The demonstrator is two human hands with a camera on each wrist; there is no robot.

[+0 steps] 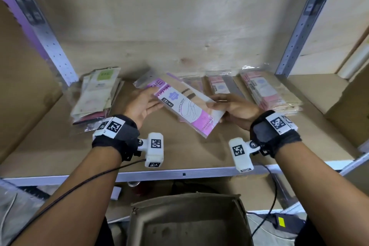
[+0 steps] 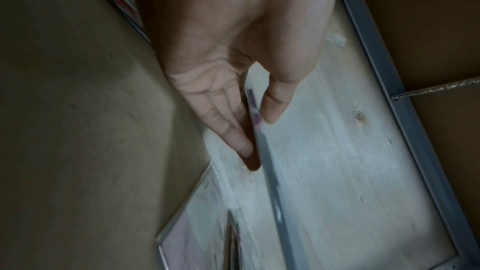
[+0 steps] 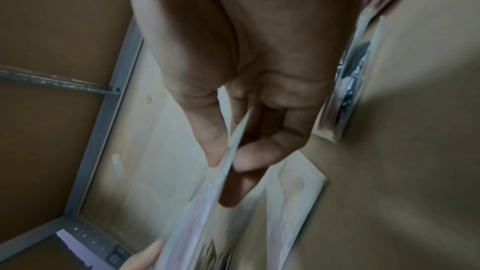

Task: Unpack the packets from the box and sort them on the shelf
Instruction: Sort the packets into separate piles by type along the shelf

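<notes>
head view: both hands hold a purple packet (image 1: pixel 187 106) above the shelf (image 1: pixel 179 152), over the purple pile. left hand (image 1: pixel 139 106) has straight fingers under its far-left end, thumb on top; right hand (image 1: pixel 233 109) pinches the near-right edge. the slick film could slip from that light pinch and land across the neighbouring pink stack (image 1: pixel 271 94), mixing sorts.
</notes>
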